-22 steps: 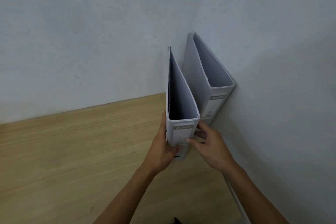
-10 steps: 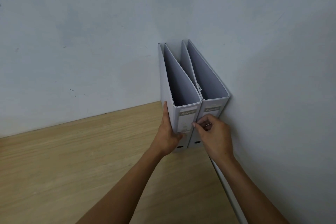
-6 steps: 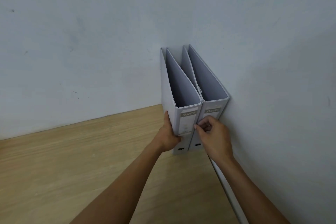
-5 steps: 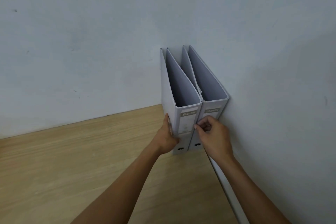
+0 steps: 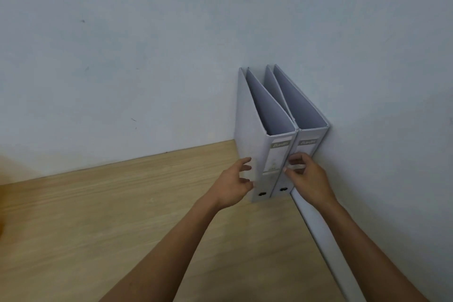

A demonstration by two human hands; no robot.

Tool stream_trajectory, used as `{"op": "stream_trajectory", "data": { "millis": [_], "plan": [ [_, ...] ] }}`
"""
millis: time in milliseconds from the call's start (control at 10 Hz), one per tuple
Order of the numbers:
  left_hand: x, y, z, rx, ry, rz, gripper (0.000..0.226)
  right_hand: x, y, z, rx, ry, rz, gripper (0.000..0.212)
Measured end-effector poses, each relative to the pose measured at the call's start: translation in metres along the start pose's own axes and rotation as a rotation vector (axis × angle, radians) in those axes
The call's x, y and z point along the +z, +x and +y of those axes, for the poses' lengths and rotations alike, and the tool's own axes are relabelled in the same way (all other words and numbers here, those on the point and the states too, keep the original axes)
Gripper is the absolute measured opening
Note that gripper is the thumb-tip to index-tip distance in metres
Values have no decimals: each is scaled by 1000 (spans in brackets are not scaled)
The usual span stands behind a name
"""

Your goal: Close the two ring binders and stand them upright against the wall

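Two pale grey ring binders stand upright and closed, side by side in the corner, spines facing me. The left binder (image 5: 248, 130) touches the right binder (image 5: 307, 146), which rests against the right-hand wall (image 5: 392, 117). My left hand (image 5: 232, 185) hovers at the left binder's outer cover, fingers spread, just off or barely brushing it. My right hand (image 5: 310, 179) is in front of the right binder's spine, fingers loosely curled, thumb and forefinger apart, gripping nothing.
The binders stand on a light wooden table (image 5: 117, 223) that meets the back wall (image 5: 122, 61). A white strip (image 5: 316, 230) runs along the foot of the right wall toward me. An orange blur shows at the far left edge.
The left binder was carried in, set down beside the right one and pushed flush. Both hands have since loosened and drawn slightly back from the spines.
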State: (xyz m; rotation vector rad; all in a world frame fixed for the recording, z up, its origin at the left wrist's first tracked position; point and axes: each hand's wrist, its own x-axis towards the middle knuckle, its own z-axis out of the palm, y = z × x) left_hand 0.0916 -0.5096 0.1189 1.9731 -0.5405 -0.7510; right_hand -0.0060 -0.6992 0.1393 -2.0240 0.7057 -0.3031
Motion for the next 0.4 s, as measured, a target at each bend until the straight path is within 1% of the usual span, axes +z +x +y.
{"op": "stream_trajectory", "data": {
  "millis": [100, 200, 400],
  "plan": [
    [-18, -19, -6, 33, -14, 17, 68, 6, -7, -6, 40, -14, -13, 38],
    [-38, -39, -17, 37, -27, 25, 67, 16, -22, -15, 103, -2, -38, 42],
    [-73, -74, -51, 33, -92, 30, 62, 58, -54, -26, 164, -48, -56, 42]
  ]
}}
